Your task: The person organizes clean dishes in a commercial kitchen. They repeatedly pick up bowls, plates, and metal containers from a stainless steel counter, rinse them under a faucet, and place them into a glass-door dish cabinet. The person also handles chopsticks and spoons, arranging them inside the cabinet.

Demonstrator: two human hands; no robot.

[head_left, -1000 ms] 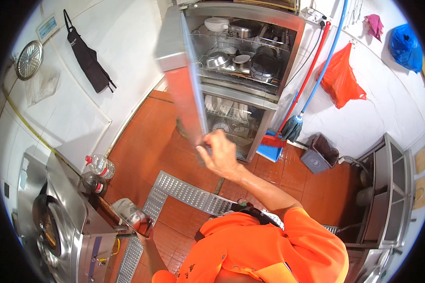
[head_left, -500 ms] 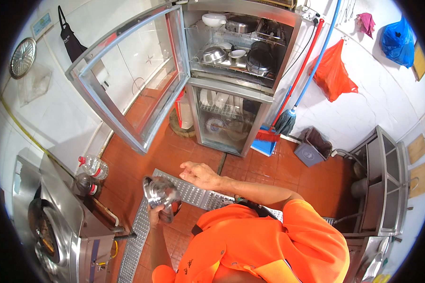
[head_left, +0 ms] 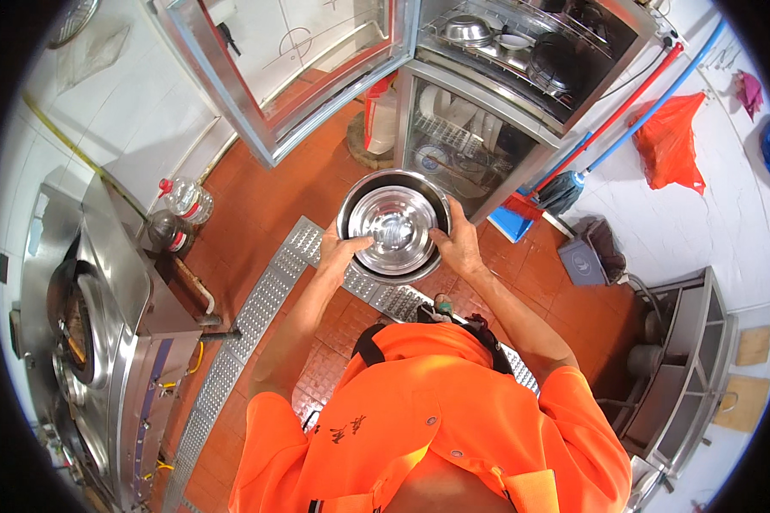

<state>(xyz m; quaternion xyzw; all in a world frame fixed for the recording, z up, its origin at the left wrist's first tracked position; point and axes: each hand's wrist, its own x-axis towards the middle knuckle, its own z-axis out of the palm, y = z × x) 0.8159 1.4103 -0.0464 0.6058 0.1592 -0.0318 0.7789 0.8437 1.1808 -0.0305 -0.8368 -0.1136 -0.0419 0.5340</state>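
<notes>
A shiny round metal bowl [head_left: 393, 205] sits inside a wider steel basin [head_left: 347, 209], and I look straight down into them. They are held out in front of me, over the floor. My left hand [head_left: 342, 250] grips the left side, its thumb over the inner bowl's edge. On the opposite side my right hand [head_left: 459, 245] is closed round the basin's rim, thumb inward. The fingers beneath the basin are mostly hidden.
Ahead stands a steel cabinet [head_left: 530, 124], its upper glass door [head_left: 269, 145] swung out to the left, with bowls and pans on racks inside. A wok stove [head_left: 133, 316] lines the left. To the right are a mop [head_left: 565, 192], a grey bin [head_left: 583, 259] and a metal rack [head_left: 672, 359].
The metal bowls have moved from my left side to the middle and now face up. My right hand has come down and taken hold of them too. The view has tipped downward.
</notes>
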